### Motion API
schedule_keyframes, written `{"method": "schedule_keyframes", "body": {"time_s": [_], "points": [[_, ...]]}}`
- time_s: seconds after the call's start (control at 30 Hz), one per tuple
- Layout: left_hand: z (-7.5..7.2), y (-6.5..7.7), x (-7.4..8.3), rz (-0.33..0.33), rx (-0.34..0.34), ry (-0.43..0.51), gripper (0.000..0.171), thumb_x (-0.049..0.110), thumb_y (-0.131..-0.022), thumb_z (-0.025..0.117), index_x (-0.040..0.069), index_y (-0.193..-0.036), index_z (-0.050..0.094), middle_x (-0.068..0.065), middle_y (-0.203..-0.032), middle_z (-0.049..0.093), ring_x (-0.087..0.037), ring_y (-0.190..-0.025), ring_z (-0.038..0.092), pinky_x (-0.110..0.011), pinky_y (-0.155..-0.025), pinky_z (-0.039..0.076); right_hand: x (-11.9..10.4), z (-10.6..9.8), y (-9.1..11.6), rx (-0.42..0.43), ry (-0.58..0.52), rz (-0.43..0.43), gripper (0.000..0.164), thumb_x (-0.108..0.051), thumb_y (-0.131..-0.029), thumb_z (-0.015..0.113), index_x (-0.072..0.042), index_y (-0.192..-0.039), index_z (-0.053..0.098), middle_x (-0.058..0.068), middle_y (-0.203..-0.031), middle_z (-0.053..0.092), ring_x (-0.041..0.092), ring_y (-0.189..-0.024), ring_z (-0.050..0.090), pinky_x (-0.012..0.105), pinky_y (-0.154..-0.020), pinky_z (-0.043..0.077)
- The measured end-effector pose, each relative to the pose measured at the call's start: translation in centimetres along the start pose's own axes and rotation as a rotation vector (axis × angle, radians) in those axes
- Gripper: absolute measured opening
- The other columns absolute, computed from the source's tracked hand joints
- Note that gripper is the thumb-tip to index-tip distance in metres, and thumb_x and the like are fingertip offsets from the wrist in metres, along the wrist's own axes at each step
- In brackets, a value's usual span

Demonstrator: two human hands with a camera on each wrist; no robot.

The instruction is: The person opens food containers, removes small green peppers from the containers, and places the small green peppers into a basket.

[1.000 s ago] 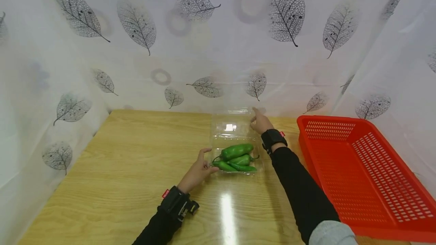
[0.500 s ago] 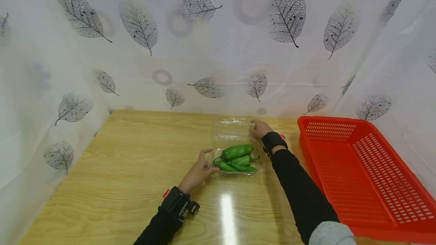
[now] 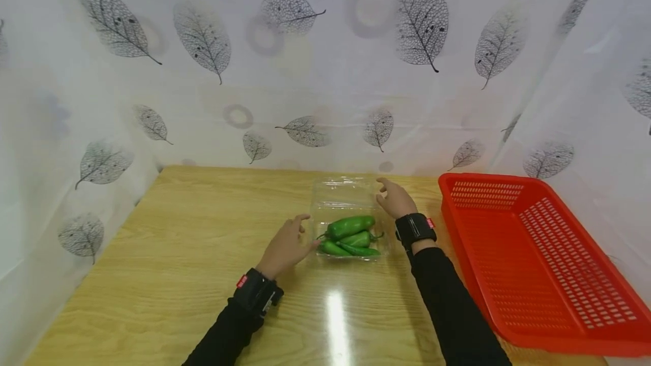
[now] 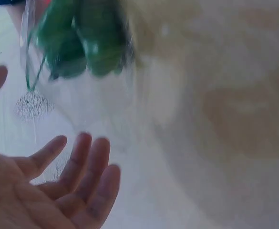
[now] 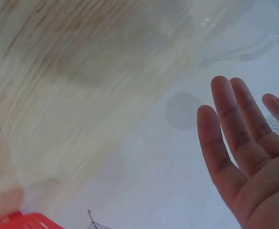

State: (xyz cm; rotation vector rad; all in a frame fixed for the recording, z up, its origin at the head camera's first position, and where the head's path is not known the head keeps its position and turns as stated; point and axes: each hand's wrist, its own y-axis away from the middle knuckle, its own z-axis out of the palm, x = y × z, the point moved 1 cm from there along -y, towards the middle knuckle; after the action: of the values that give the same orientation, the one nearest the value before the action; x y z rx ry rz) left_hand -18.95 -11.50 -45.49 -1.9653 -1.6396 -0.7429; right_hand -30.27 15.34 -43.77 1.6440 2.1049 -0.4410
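A clear plastic clamshell box [image 3: 382, 244] lies on the table with its lid [image 3: 343, 192] folded back toward the wall. Several green peppers [image 3: 351, 226] fill its near half; they also show at the top of the left wrist view as green peppers [image 4: 98, 38]. My left hand [image 3: 286, 246] is at the box's left side, thumb tip by the near left corner, fingers relaxed and holding nothing. My right hand [image 3: 395, 199] is beside the lid's right edge, its fingers loosely extended and apart from it. In the right wrist view the right hand [image 5: 246, 148] shows bare fingers.
A red plastic basket [image 3: 529, 267] with slotted walls stands on the right of the wooden table [image 3: 203, 253]. Behind the table hangs a white leaf-print sheet [image 3: 315, 72], which also covers both sides.
The lid has tilted farther back and lower. My right hand came down with it, then drew away to the right. My left hand has let go of the box's left side and moved slightly left.
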Motion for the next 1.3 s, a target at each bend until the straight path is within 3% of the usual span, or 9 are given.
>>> {"method": "schedule_keyframes", "body": {"time_s": [0.1, 0.2, 0.37, 0.53, 0.73, 1.03, 1.3], "points": [[-1.0, -1.4, -0.1, 0.039, 0.074, -0.102, 0.057, 0.032, -0.087, 0.066, 0.008, -0.135, 0.046, -0.017, -0.117, 0.053, -0.029, -0.102, 0.057, -0.041, -0.078, 0.050, -1.4, -0.4, 1.5, 0.057, 0.032, -0.061, 0.048, -0.014, -0.094, 0.054, -0.007, -0.140, 0.041, 0.020, -0.124, 0.057, 0.036, -0.103, 0.060, 0.043, -0.077, 0.050], [-1.8, -3.4, -0.3, 0.091, 0.100, -0.185, 0.048, 0.026, -0.087, 0.066, 0.008, -0.129, 0.052, -0.017, -0.118, 0.053, -0.029, -0.101, 0.057, -0.041, -0.080, 0.050, -3.1, -0.5, 3.0, 0.098, 0.073, -0.156, 0.043, -0.012, -0.092, 0.059, -0.006, -0.134, 0.049, 0.017, -0.119, 0.060, 0.034, -0.105, 0.060, 0.045, -0.081, 0.050], [-2.1, -6.5, -0.7, 0.170, 0.060, -0.283, 0.039, 0.023, -0.089, 0.065, 0.008, -0.124, 0.057, -0.014, -0.115, 0.055, -0.026, -0.096, 0.059, -0.039, -0.081, 0.050, -5.3, 0.3, 5.5, 0.098, 0.144, -0.320, 0.037, -0.008, -0.084, 0.068, -0.006, -0.120, 0.061, 0.011, -0.109, 0.066, 0.027, -0.097, 0.064, 0.039, -0.078, 0.052], [-1.2, -8.3, -0.4, 0.281, 0.016, -0.365, 0.034, 0.021, -0.088, 0.066, 0.008, -0.118, 0.059, -0.012, -0.113, 0.058, -0.026, -0.099, 0.059, -0.037, -0.082, 0.050, -5.7, 1.5, 7.3, 0.036, 0.194, -0.419, 0.029, -0.008, -0.079, 0.074, -0.007, -0.107, 0.066, 0.007, -0.099, 0.069, 0.021, -0.089, 0.065, 0.034, -0.074, 0.053], [0.1, -8.7, 0.2, 0.338, 0.034, -0.448, 0.024, 0.018, -0.086, 0.068, 0.008, -0.108, 0.064, -0.010, -0.101, 0.060, -0.023, -0.085, 0.058, -0.033, -0.071, 0.049, -5.0, 2.0, 8.5, -0.036, 0.249, -0.432, 0.023, -0.014, -0.077, 0.076, -0.009, -0.098, 0.070, 0.002, -0.094, 0.070, 0.015, -0.082, 0.064, 0.028, -0.069, 0.051], [1.0, -8.6, -0.2, 0.308, 0.084, -0.360, 0.019, 0.017, -0.087, 0.067, 0.009, -0.104, 0.065, -0.006, -0.093, 0.052, -0.014, -0.070, 0.055, -0.025, -0.057, 0.044, -4.8, 2.7, 8.3, -0.113, 0.251, -0.445, 0.023, -0.025, -0.075, 0.078, -0.013, -0.093, 0.072, -0.002, -0.091, 0.068, 0.008, -0.077, 0.059, 0.024, -0.065, 0.046], [1.3, -8.7, -0.5, 0.289, 0.099, -0.344, 0.019, 0.018, -0.087, 0.068, 0.010, -0.104, 0.066, -0.005, -0.091, 0.050, -0.012, -0.065, 0.050, -0.025, -0.055, 0.042, -5.4, 3.6, 7.5, -0.134, 0.311, -0.428, 0.020, -0.026, -0.074, 0.079, -0.015, -0.089, 0.073, -0.005, -0.086, 0.065, 0.006, -0.072, 0.054, 0.021, -0.060, 0.043]]}}
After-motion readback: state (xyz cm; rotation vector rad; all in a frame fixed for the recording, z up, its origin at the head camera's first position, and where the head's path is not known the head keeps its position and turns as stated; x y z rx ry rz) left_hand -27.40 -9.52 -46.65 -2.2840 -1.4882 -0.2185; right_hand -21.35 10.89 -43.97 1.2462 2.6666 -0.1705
